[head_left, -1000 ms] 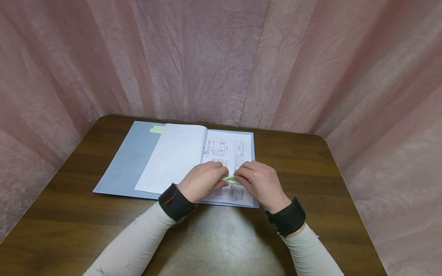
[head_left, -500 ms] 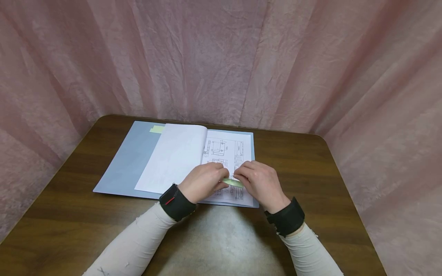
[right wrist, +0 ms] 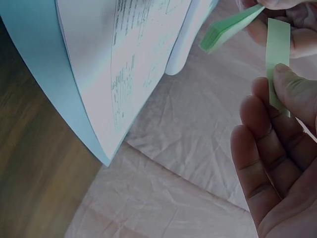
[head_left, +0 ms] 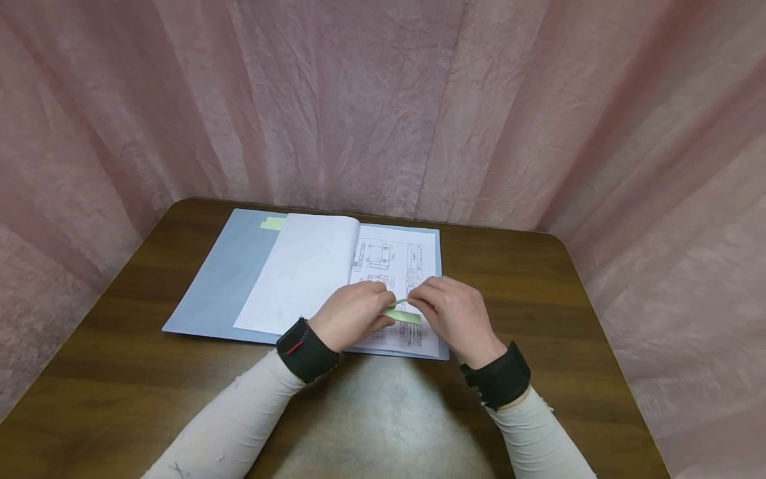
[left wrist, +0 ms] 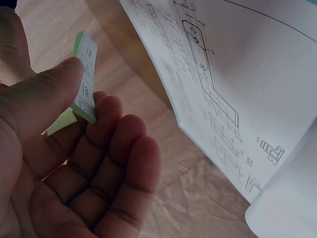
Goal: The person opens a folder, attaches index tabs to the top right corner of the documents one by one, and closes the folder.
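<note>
My left hand (head_left: 353, 311) pinches a small pad of narrow green sticky notes (head_left: 405, 316) between thumb and fingers, close over the drawing page. Printed lettering shows on the pad's back in the left wrist view. Thumb and forefinger of my right hand (head_left: 456, 319) pinch one end of a single green sticky strip (right wrist: 278, 44). Its other end reaches to the left hand's fingers, and it stands apart from the pad's free end in the right wrist view. Below both hands lies a sheet with technical drawings (head_left: 407, 249), part of an open stack of papers.
The stack lies in an open blue-grey folder (head_left: 209, 293), a blank turned-over page (head_left: 299, 266) on its left side. Another pale green strip (head_left: 272, 223) shows at the folder's top beside that page. The wooden table (head_left: 509, 266) ends at a pink curtain (head_left: 383, 113).
The single strip has separated from the pad, its right end lifted by my right hand, which moved slightly up and right. More of the pad shows. My left hand has stayed nearly still.
</note>
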Demonstrator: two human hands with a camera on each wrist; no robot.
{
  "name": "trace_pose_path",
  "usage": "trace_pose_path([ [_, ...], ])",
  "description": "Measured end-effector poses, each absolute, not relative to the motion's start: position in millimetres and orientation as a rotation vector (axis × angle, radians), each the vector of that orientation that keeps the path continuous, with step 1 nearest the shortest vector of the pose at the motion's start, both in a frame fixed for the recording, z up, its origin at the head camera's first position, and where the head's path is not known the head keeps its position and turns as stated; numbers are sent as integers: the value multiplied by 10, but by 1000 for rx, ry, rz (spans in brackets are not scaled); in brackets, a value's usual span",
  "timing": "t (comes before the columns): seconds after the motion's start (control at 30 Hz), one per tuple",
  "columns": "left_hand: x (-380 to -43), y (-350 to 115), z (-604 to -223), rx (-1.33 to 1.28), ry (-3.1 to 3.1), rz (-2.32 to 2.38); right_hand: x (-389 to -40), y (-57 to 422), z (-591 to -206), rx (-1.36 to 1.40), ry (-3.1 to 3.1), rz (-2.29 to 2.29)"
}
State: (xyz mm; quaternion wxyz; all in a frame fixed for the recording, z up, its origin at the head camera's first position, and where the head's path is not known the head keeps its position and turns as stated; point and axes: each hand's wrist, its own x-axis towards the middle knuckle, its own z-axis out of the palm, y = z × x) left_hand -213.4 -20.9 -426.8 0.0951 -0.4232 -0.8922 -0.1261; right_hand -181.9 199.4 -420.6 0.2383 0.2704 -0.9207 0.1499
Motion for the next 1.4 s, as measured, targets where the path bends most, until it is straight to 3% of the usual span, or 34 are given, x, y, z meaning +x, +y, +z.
trace_pose_path([
  [0.53, -2005, -415, -4272, -1148, -2688, -310, -1798, 2053, -4120, 739, -2526, 401],
  [1.4, -1642, -449, -4505, -1397, -2695, -248, -1781, 2056, -4090, 665, -2550, 385],
])
